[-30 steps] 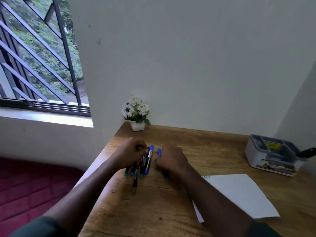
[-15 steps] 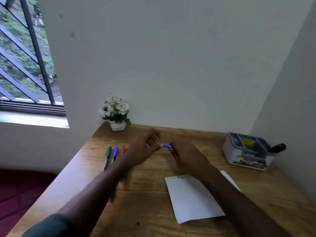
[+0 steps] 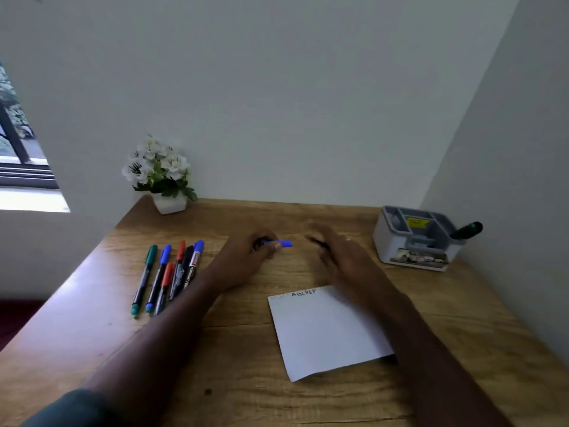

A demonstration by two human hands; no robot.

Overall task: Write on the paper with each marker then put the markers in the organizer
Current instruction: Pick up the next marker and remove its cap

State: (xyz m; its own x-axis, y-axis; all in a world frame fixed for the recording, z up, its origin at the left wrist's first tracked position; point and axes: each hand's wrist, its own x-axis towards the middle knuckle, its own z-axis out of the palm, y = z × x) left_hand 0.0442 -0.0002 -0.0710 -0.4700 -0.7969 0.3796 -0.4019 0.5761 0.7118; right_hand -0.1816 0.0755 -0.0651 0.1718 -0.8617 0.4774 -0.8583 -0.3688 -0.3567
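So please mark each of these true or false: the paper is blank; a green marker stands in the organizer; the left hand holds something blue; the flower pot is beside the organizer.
1. The paper is blank. False: letters run along its top edge.
2. A green marker stands in the organizer. True.
3. The left hand holds a blue piece. True.
4. The flower pot is beside the organizer. False: it stands at the opposite back corner.

The paper (image 3: 326, 331) bears handwritten dark letters "ABCDEF" along its far edge. Print on the marker (image 3: 191, 268) barrels and the organizer's (image 3: 412, 238) yellow label is too blurred to read.
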